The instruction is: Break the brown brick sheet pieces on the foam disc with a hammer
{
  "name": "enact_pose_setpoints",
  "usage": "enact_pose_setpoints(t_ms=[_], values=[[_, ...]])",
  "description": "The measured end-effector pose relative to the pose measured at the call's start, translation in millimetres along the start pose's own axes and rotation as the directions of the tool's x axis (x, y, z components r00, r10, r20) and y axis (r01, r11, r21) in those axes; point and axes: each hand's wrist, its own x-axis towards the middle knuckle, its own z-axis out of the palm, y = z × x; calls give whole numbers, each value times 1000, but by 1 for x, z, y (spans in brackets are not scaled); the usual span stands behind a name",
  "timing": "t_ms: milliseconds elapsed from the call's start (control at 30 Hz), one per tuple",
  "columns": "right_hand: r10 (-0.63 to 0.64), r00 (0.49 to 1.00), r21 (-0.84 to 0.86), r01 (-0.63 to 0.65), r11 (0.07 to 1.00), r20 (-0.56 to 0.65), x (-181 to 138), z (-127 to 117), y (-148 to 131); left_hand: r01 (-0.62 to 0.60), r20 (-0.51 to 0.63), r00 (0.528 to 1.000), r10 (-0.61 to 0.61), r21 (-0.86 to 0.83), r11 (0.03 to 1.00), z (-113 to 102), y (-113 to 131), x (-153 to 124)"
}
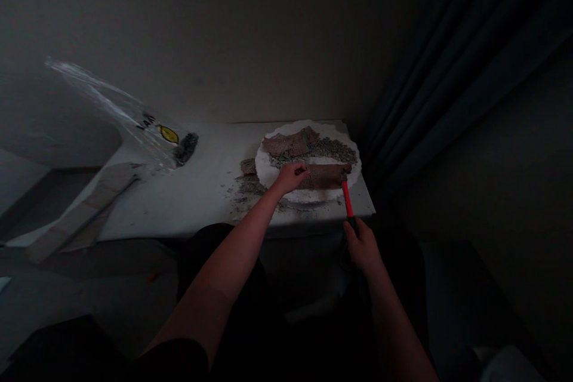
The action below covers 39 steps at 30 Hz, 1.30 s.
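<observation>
My left hand (290, 177) rests on the left end of a brown brick-like slab (326, 175) lying on a round white board (273, 174), fingers curled on it. My right hand (362, 245) grips the dark handle of a red-shafted hammer (347, 198). The hammer's head touches the slab's right end. Other brown broken pieces (286, 144) and grey rubble (333, 149) lie on the far half of the board.
The board sits on a white low table (201, 191) against a plain wall. A clear plastic bag (134, 116) with dark grit lies at the table's left. Pale strips (85, 209) lean at its left edge. Dark curtain (447, 71) hangs on the right.
</observation>
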Motion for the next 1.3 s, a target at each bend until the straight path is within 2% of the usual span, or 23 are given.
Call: enact_pose_setpoints(t_ms=[167,733,1300], values=[[21,1000,-13,-21,1000,-13,0,1,1,-35,96,995,27,77,996,13,-2,-5],[7,1000,8,-7,1000,-3,-1,0,2,-35,116,993,21,112,993,16,3,-7],[3,1000,-21,-3,1000,-7,-1,1,2,-91,130,989,66,190,978,15,3,-9]])
